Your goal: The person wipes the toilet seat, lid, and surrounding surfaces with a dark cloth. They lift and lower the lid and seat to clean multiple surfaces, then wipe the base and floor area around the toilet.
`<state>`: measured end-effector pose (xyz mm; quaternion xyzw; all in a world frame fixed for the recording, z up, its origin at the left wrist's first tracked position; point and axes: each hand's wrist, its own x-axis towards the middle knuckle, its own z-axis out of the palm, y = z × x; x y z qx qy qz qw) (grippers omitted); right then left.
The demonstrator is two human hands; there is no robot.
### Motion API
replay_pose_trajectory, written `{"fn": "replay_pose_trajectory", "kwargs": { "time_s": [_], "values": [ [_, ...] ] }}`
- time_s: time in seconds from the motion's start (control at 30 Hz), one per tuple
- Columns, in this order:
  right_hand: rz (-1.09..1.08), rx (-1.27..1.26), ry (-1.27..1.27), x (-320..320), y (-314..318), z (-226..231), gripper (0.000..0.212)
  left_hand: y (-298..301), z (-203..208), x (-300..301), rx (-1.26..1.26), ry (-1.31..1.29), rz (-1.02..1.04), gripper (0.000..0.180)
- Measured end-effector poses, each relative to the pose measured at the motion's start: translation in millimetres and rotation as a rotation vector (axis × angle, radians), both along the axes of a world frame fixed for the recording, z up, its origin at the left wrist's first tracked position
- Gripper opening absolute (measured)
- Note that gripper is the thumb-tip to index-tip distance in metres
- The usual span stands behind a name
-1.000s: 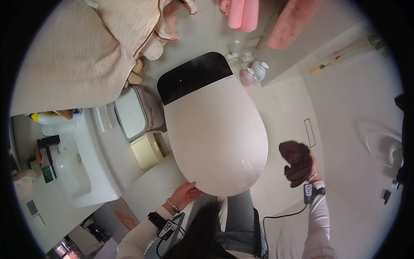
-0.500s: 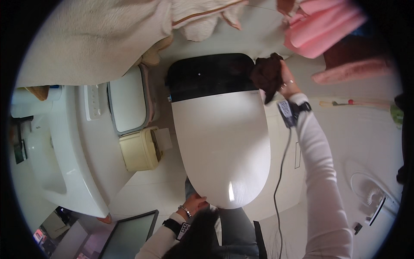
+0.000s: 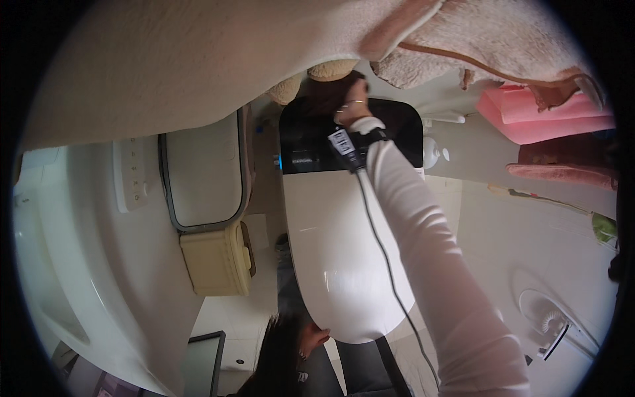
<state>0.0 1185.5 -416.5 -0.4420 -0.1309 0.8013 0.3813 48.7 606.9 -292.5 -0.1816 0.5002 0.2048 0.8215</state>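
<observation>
A smart toilet with a white lid point(image 3: 344, 238) and a glossy black rear section point(image 3: 403, 132) stands in front of me. My right hand point(image 3: 356, 106) is closed on a dark brown cloth point(image 3: 324, 96), pressed against the far left part of the black section. The cloth is partly hidden behind the hand and blends with the black surface. At the lid's front left edge is my left hand point(image 3: 312, 339), close against the rim. Dark hair covers much of it, so its grip does not show clearly.
Beige towels point(image 3: 198, 73) hang across the top, low over the toilet's back. On the left are a white sink point(image 3: 86, 291), a grey-rimmed bin point(image 3: 205, 172) and a cream container point(image 3: 215, 261). A white bottle point(image 3: 430, 152) stands right of the toilet; pink cloths point(image 3: 542, 112) hang beyond.
My right hand has carried the brown cloth leftward, from the right end of the black section to its far left. My left hand stays by the lid's front edge. The view has shifted.
</observation>
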Motion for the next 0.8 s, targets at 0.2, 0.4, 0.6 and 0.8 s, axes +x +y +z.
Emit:
{"fn": "replay_pose_trajectory", "kwargs": {
  "time_s": [0.2, 0.4, 0.6, 0.8],
  "values": [
    [0.143, -0.035, 0.065, -94, -22, -39, 0.059, 0, -1, 0, -0.049, 0.007, 0.049, 0.039],
    [0.286, 0.426, -0.272, 55, 29, -40, 0.048, 7, 3, 0, -0.076, 0.070, 0.009, 0.044],
    [-0.201, -0.030, -0.224, 139, 56, 48, 0.048, 5, 1, 2, -0.051, 0.066, 0.085, 0.045],
    [0.284, 0.021, 0.534, 42, 14, 26, 0.052, 2, 1, 0, -0.048, 0.026, -0.013, 0.038]
  ]
}}
